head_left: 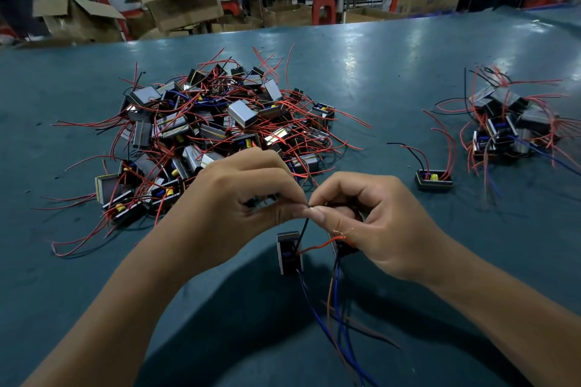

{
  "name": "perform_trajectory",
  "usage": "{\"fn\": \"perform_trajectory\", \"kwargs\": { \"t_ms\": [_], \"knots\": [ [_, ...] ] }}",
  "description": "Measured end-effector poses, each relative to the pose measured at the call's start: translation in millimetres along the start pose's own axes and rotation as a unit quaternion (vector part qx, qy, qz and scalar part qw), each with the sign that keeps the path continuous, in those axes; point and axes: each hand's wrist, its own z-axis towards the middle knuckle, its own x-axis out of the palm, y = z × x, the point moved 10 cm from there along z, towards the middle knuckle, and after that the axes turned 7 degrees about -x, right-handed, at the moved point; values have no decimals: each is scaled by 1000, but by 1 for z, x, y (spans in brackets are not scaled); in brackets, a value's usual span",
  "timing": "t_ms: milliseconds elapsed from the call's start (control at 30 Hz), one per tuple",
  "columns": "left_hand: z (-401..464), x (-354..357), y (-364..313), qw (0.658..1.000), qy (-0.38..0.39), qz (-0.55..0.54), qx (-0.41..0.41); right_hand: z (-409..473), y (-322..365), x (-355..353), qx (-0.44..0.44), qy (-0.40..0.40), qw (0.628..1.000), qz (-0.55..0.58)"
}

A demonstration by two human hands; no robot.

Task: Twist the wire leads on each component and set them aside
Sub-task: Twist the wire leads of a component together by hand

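We hold one component in the air just short of the big pile, near the table's front edge, so that it hangs by its black lead and the bared tip comes up to our fingers. That seems to be why both hands meet so close together: the left hand pinches the top of the black lead between thumb and forefinger, and the right hand pinches the wire tip from the other side, thumb against curled fingers. We judge this to be the twisting step, one hand steadying while the other rolls the strands. A red lead runs from the component toward the right palm, its frayed copper end showing just below the right thumb, and blue leads trail down toward us. A second dark body seems to sit under the right hand (we cannot tell whether it is held or dangling).

Both wrists are bent inward, knuckles up, forearms coming in from the near corners.

Well to the right of the big pile lies a smaller heap, likely the finished ones set aside, and between the two heaps a single component rests alone on the table. Most of the work looks undone, since the big pile is far larger.
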Motion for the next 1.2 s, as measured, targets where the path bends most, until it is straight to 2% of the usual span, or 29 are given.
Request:
{"fn": "perform_trajectory", "kwargs": {
  "t_ms": [133,233,300,400,433,567,633,700,833,1200],
  "knots": [
    [-2,7,4,996,40,-67,-48,1,8,-1,-25,-8,997,-70],
    [-6,20,18,973,72,-169,-137,1,14,-3,-42,-13,993,-108],
    [-9,30,32,939,71,-252,-223,1,15,-3,-45,-15,991,-125],
    [-17,48,45,864,75,-371,-331,0,8,-4,-20,-16,993,-114],
    [-17,46,46,867,69,-371,-324,0,5,-4,-6,-17,996,-93],
    [-6,8,33,968,8,-180,-172,-1,-3,-8,29,-29,999,-34],
    [-4,-2,22,988,-9,-120,-100,0,-4,-8,34,-31,999,-22],
    [-2,-3,15,992,-15,-108,-62,0,-4,-7,34,-27,999,-19],
    [-1,-3,11,992,-20,-120,-36,-1,-4,-5,41,-19,999,-10],
    [-1,-5,2,996,-37,-79,-12,0,-3,-2,45,-13,999,27]
  ]
}}
